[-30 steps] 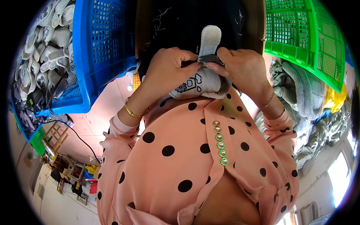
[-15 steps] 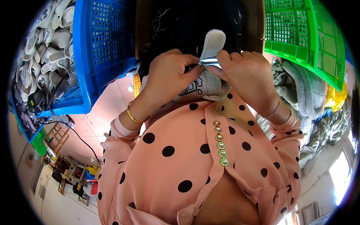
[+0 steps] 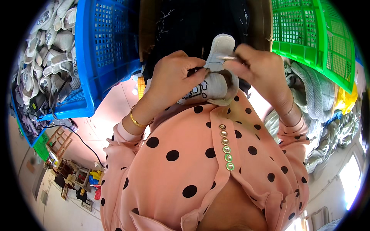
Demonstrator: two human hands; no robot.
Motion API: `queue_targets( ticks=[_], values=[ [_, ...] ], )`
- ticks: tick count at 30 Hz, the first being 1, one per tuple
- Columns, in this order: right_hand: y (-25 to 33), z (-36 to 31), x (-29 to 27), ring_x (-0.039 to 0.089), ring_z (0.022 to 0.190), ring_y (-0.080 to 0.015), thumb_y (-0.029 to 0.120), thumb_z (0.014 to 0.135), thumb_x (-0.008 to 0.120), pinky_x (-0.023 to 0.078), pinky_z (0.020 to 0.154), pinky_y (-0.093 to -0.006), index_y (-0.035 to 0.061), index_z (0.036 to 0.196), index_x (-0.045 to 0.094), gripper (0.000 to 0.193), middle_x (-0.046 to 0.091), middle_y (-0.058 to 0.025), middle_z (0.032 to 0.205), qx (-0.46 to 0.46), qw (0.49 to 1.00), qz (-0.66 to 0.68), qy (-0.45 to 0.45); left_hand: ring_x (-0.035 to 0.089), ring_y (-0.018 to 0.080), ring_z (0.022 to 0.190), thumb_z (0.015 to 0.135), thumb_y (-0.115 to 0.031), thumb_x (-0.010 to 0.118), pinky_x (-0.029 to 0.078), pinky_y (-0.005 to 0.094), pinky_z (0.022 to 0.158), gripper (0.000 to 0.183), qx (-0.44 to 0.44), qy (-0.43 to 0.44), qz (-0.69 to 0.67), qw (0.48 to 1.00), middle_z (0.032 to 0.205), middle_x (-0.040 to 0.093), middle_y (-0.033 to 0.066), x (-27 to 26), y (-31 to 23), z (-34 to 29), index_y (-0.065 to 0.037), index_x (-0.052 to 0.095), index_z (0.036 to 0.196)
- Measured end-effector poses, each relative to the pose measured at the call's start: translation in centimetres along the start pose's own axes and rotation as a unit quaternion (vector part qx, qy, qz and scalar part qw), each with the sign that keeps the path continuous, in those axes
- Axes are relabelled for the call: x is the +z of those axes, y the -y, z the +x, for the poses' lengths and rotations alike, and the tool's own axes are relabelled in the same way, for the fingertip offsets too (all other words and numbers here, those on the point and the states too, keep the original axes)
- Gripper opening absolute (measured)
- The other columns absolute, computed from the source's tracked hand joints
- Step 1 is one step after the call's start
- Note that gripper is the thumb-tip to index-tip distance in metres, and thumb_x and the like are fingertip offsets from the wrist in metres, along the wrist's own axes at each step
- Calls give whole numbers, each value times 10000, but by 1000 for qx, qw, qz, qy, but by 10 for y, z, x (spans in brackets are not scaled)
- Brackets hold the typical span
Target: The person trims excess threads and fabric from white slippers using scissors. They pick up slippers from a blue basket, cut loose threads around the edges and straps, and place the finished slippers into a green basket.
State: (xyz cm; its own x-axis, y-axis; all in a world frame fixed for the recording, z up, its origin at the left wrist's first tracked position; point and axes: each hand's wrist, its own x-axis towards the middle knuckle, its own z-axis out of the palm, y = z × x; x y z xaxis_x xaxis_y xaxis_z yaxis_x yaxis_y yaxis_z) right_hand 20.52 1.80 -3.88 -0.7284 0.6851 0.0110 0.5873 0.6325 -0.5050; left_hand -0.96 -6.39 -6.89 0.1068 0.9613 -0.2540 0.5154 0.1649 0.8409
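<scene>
A small off-white fabric shoe (image 3: 216,86) with a black line drawing on its side lies against my front. Its rounded strap or tongue (image 3: 222,45) points away from me. My left hand (image 3: 177,73) is closed on the shoe's edge, thumb and fingers pinching near the base of that strap. To the right, my right hand (image 3: 264,67) is curled round a thin, pale, metallic-looking tool (image 3: 230,57), its tip beside the strap. Motion smears the tool and fingertips, so its kind cannot be told. The shoe's opening shows between my hands.
On the left, a blue plastic crate (image 3: 86,96) stands by a heap of similar pale shoes (image 3: 50,57). A green crate (image 3: 300,48) is at the far right, above grey fabric pieces (image 3: 323,92) and a yellow bag (image 3: 345,98). A black cable (image 3: 83,140) runs across the left floor.
My right hand has drawn back to the right with the thin tool, away from my left hand. The shoe's opening is more exposed; my left hand has stayed put.
</scene>
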Motion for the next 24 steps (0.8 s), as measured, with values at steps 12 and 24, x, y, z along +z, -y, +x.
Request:
queue_targets(
  ticks=[12,24],
  values=[
    [-18,12,45,385,595,-13,248,955,636,341,516,-201,21,902,643,233,479,54,658,241,794,557,23,591,68,726,956,-147,627,470,212,637,168,15,52,-104,993,771,648,31,5,13,24,11,683,950],
    [-26,21,55,374,496,-41,252,957,632,287,455,-219,62,894,581,207,443,49,597,248,723,643,49,657,101,733,923,-188,678,513,220,681,229,-45,101,-283,953,828,715,62,2,21,40,26,686,1003]
  ],
)
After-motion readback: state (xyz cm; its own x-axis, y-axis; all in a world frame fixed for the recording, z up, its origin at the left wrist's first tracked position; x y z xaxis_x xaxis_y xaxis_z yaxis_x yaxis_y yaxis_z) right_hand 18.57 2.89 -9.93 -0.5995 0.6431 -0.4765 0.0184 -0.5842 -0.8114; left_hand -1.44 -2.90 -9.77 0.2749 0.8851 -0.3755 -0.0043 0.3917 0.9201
